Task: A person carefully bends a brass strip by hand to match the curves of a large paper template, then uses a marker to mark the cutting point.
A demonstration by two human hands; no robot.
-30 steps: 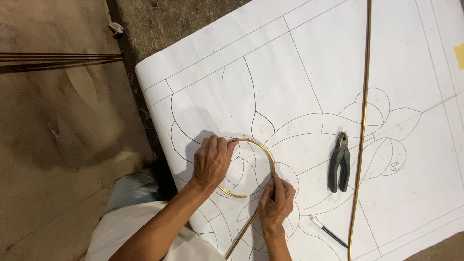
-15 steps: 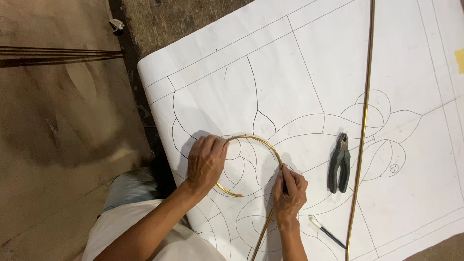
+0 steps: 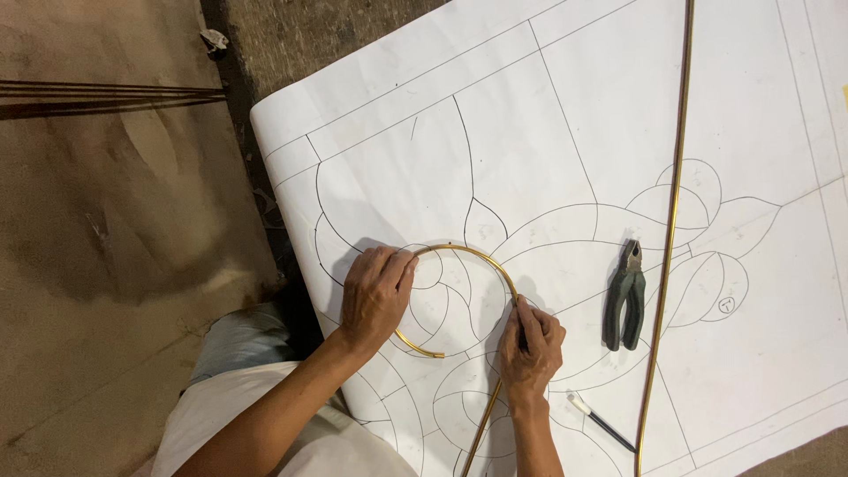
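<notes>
A thin brass strip [image 3: 468,254] is bent into a near-circle on a large white paper pattern [image 3: 548,132] with black curved outlines. My left hand [image 3: 375,296] presses the left side of the curl flat on the paper. My right hand [image 3: 530,344] grips the strip where the curl meets its straight tail, which runs down to the bottom edge.
Dark-handled pliers [image 3: 624,296] lie on the paper right of my right hand. A long straight brass rod [image 3: 671,221] crosses the sheet top to bottom. A small black-and-white marker [image 3: 601,422] lies near the rod's lower end. Brown floor [image 3: 106,247] and thin rods [image 3: 106,93] are at left.
My right hand has slid a little right and down along the strip, and the curl has opened slightly wider. The left hand stays on the curl.
</notes>
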